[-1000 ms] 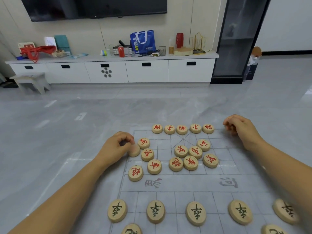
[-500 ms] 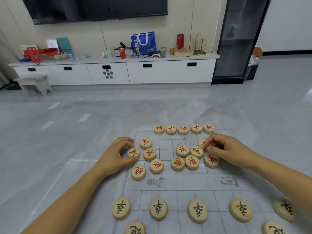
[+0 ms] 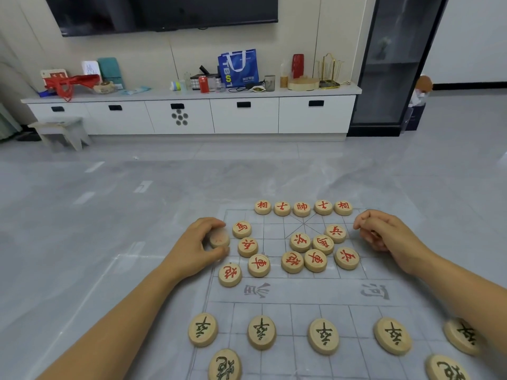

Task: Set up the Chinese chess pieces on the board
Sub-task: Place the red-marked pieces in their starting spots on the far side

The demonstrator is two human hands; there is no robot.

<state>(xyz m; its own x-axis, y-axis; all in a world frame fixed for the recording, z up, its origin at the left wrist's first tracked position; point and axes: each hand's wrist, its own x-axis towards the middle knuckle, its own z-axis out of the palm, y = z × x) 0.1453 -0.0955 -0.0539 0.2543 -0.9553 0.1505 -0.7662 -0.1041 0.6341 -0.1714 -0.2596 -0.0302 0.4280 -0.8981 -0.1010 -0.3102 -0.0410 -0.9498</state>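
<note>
right hand (image 3: 384, 237) pulled right (curled, hold unclear) | left hand (image 3: 196, 245) grips piece (image 3: 219, 238)

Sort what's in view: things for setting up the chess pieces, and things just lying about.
For the job:
board
red pieces
black pieces
piece gripped by the left hand
right hand, curled, contents hidden

Lying about:
blue bag and red can on the white cabinet
stool beside it
</note>
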